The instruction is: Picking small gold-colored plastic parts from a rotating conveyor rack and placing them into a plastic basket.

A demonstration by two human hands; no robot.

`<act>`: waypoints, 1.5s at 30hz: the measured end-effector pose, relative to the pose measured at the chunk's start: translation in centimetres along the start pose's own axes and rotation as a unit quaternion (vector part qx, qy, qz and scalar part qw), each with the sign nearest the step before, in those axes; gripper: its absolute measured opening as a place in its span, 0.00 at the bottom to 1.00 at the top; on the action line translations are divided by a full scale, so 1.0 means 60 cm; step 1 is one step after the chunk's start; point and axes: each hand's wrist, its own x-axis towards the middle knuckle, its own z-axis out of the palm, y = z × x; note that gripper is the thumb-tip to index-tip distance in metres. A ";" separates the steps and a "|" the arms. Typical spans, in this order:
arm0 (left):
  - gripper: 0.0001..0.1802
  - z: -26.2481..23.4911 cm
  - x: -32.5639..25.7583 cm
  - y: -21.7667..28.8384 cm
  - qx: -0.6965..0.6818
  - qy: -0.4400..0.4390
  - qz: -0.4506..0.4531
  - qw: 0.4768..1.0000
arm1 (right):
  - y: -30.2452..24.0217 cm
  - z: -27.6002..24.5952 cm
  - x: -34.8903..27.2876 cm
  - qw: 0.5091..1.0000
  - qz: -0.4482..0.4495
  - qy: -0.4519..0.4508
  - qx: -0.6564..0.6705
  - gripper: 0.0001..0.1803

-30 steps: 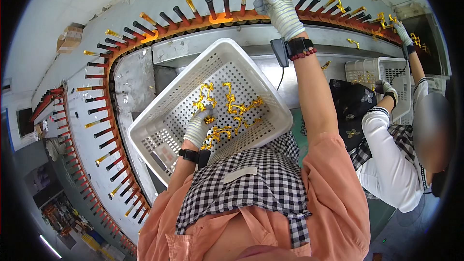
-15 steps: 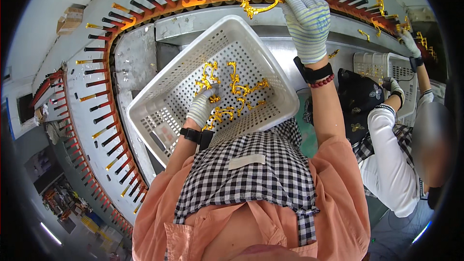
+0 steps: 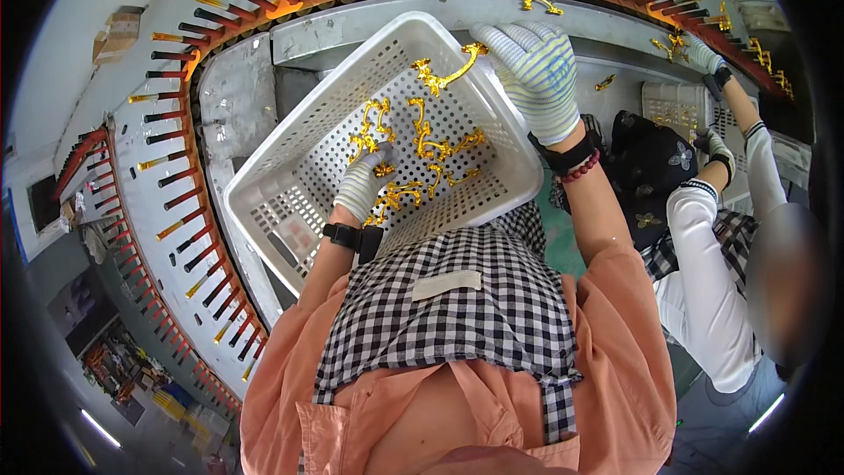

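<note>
Two gloved grips: right hand (image 3: 538, 70) pinches gold fitting (image 3: 448, 76); left hand (image 3: 365, 183) touches fittings (image 3: 397, 197).

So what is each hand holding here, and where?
Right hand holds a gold ornate handle by one end. Left hand rests among gold handles in the white basket; grip unclear.

Left hand (image 3: 365, 183) low, right hand (image 3: 538, 77) raised.

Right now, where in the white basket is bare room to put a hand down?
The basket floor is bare at its near-left end, beside the left hand. The middle is crowded with gold handles. The right hand holds one handle over the far rim.
</note>
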 end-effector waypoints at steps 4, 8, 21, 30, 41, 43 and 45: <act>0.31 -0.009 0.008 -0.009 0.138 0.080 0.018 0.987 | 0.001 0.020 0.019 0.997 -0.072 -0.030 0.003 0.19; 0.24 -0.005 -0.009 0.014 0.505 0.077 0.074 0.857 | 0.037 0.054 0.061 0.992 0.021 0.085 0.091 0.23; 0.26 0.034 -0.057 0.111 0.734 0.115 0.203 0.638 | 0.025 0.199 0.267 0.886 0.360 -0.076 0.281 0.22; 0.19 0.025 -0.069 0.135 0.654 0.058 0.266 0.706 | -0.005 0.233 0.270 0.502 0.292 -0.092 0.809 0.18; 0.17 0.054 -0.077 0.278 0.366 0.088 0.261 0.889 | -0.040 0.059 0.129 0.806 0.171 -0.313 0.472 0.23; 0.17 0.072 -0.068 0.314 0.354 0.112 0.305 0.877 | -0.049 0.038 0.070 0.803 0.132 -0.373 0.446 0.23; 0.20 0.154 -0.067 0.356 0.384 0.093 0.326 0.859 | -0.046 0.020 0.012 0.820 0.198 -0.321 0.431 0.23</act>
